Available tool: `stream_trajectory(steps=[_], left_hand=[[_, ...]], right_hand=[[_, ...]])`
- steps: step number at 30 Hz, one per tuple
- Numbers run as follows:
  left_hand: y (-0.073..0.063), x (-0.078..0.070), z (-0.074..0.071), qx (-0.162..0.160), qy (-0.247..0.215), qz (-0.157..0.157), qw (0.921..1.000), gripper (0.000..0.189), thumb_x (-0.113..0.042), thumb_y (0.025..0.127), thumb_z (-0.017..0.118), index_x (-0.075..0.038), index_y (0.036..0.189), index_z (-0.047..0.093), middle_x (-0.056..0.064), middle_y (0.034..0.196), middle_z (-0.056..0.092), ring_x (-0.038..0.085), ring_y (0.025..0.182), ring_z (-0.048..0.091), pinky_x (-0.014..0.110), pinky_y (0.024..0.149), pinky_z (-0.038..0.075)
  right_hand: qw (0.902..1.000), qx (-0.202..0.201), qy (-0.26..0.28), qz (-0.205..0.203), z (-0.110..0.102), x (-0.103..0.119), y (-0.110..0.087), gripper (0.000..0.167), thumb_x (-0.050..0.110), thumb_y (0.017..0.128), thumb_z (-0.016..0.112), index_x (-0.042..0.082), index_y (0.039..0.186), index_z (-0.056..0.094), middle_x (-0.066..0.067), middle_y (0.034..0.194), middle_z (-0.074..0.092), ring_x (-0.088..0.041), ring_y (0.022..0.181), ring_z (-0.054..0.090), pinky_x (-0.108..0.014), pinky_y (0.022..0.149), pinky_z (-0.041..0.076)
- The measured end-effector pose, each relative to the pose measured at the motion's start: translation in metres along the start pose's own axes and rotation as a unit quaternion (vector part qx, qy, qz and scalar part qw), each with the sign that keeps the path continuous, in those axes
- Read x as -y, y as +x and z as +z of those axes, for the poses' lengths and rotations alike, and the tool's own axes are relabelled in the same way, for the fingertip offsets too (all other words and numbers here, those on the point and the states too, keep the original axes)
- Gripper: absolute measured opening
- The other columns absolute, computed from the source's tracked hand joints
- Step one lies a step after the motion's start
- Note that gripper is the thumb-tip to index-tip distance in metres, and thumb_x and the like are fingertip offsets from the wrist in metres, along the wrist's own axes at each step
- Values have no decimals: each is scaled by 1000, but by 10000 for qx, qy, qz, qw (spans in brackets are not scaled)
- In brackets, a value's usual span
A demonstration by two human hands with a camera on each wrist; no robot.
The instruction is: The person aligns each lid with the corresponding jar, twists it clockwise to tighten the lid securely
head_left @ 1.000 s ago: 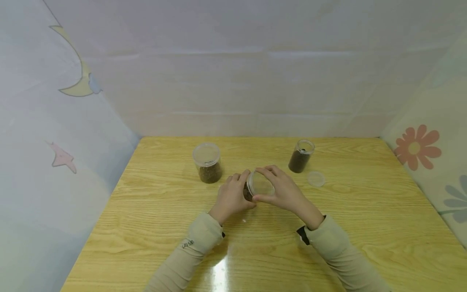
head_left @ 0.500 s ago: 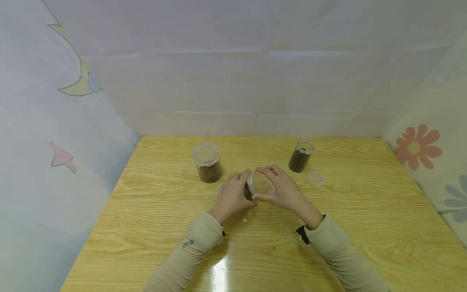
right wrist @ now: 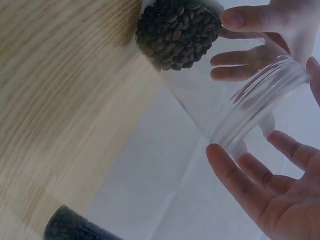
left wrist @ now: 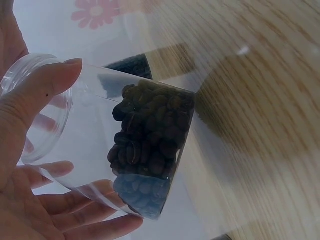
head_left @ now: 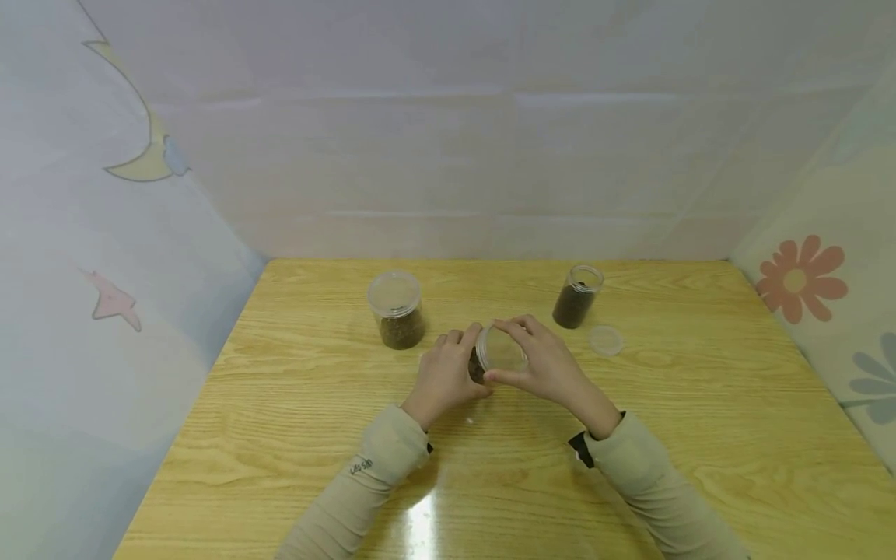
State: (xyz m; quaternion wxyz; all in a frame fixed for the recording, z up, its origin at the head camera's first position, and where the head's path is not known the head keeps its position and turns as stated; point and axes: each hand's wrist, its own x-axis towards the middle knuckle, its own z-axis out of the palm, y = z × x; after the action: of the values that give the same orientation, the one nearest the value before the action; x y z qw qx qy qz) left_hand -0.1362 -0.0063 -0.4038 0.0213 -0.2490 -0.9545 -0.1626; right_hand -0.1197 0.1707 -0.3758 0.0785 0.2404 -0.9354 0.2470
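Both hands are on a clear plastic jar (head_left: 477, 367) of dark coffee beans at the middle of the table. My left hand (head_left: 442, 377) grips the jar's body, thumb on one side and fingers round the other in the left wrist view. The beans (left wrist: 147, 135) fill its lower part, and its base is close over the wood. My right hand (head_left: 546, 365) holds the clear lid (head_left: 505, 350) at the jar's top, thumb and fingers spread round its edge. In the right wrist view the ridged rim shows between those fingertips (right wrist: 217, 152). The jar stands tilted.
A wide lidded jar (head_left: 400, 330) of dark contents stands at the back left. At the back right is a slimmer jar (head_left: 574, 303) of dark contents, with a loose clear lid (head_left: 606, 341) lying beside it. Cloth walls border the wooden table (head_left: 280, 435).
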Motion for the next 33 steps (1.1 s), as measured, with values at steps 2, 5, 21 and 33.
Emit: stream_trajectory(steps=[2, 5, 21, 33], left_hand=[[0, 0, 0, -5, 27, -7, 10000, 92, -44, 59, 83, -11, 133, 37, 16, 114, 56, 30, 98, 57, 42, 69, 53], [0, 0, 0, -22, 65, -10, 10000, 91, -44, 60, 82, -12, 132, 38, 16, 114, 56, 30, 98, 57, 41, 69, 53], [0, 0, -1, 32, -3, -65, 10000, 93, -44, 59, 83, -13, 133, 37, 16, 117, 55, 31, 100, 56, 42, 69, 52], [1, -1, -2, 155, 3, -69, 9999, 94, -44, 58, 84, -15, 134, 36, 15, 118, 54, 29, 101, 55, 41, 70, 52]], right_hand=[[10000, -3, -10, 58, 0, 0, 0, 73, 42, 70, 75, 5, 128, 50, -15, 110, 52, -29, 87, 56, -43, 71, 48], [9998, 18, -21, 213, 1, 1, 0, 72, 44, 72, 74, 5, 127, 50, -15, 110, 53, -30, 88, 56, -43, 72, 49], [9973, -70, -55, 734, 4, 8, 0, 73, 50, 72, 71, 5, 127, 51, -18, 101, 54, -24, 70, 54, -38, 59, 47], [9958, 107, -149, 894, 0, 10, 1, 76, 52, 73, 70, 5, 128, 48, -19, 105, 54, -26, 70, 56, -39, 60, 49]])
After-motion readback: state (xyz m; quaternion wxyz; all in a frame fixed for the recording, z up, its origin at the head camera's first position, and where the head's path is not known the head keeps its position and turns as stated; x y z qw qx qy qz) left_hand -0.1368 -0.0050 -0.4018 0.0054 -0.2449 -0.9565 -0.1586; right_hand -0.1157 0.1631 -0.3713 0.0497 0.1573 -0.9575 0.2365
